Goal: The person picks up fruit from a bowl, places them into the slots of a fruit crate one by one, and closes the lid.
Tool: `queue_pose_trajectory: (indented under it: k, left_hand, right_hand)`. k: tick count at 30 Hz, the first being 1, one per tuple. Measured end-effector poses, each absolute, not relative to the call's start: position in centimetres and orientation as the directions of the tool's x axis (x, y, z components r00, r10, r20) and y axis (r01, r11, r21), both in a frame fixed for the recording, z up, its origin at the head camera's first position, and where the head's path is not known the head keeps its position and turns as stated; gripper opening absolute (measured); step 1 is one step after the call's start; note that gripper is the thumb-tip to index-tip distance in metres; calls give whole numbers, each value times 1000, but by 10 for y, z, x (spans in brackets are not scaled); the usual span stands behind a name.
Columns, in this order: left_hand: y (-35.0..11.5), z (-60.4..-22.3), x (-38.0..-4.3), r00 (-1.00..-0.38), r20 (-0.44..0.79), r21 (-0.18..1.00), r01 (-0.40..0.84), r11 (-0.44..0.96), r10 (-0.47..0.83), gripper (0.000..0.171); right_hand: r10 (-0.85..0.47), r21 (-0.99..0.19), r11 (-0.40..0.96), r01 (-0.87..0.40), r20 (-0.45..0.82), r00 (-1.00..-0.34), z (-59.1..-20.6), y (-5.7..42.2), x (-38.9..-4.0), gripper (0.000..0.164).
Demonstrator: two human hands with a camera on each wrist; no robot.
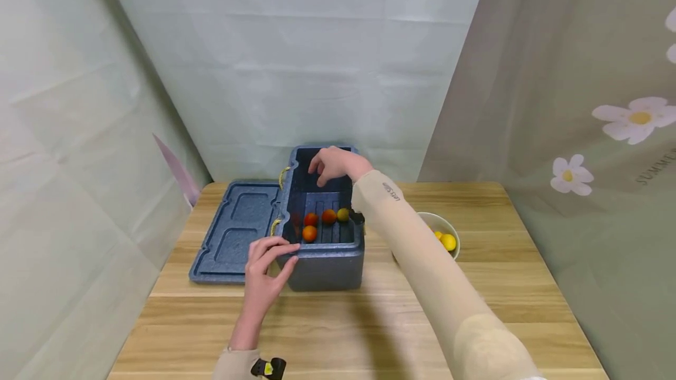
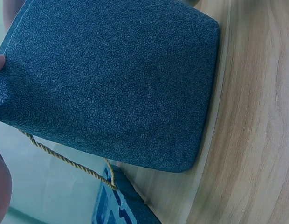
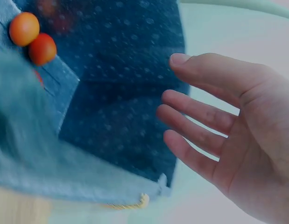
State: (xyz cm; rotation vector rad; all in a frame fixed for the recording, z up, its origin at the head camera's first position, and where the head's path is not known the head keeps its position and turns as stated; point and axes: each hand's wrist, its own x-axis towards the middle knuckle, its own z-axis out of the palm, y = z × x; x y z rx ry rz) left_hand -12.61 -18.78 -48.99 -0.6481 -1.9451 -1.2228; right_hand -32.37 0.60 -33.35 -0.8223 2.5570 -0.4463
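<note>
Our left hand point(image 1: 262, 277) pinches the blue storage box point(image 1: 325, 274) by its rim. Our right hand point(image 1: 338, 164) is released, orange fruits point(image 1: 310, 233) lying below its fingers.

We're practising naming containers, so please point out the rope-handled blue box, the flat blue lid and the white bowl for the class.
Rope-handled blue box point(image 1: 326, 273): head view, on its near outer wall.
Flat blue lid point(image 1: 242, 223): head view, between its recessed panels.
White bowl point(image 1: 436, 223): head view, on its inner wall.
</note>
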Motion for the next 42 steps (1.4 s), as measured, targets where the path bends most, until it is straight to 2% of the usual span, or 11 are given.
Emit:
queue_pose_trajectory:
  k: [7, 20, 25, 34, 42]
  left_hand:
    - [-190, -487, -126, -604, 796, 539, 734, 414, 34, 32]
    - [-194, -487, -126, -587, 809, 523, 741, 421, 29, 35]
    - [-195, -486, -125, -591, 806, 525, 736, 427, 28, 35]
    - [-193, -485, -123, -605, 795, 534, 728, 429, 36, 30]
    - [-193, -484, -123, -602, 798, 532, 729, 430, 32, 32]
  right_hand:
    - [-617, -384, 770, -510, -244, -748, -320, 26, -331, 41]
    - [-607, -371, 771, -518, -180, -774, -298, 78, -328, 40]
    - [-595, -374, 774, -511, -153, -789, -302, 105, -325, 41]
    - [-507, -402, 822, -403, -194, -840, -324, 151, -314, 39]
    - [-536, -421, 801, -426, -189, -823, -350, 177, -307, 39]
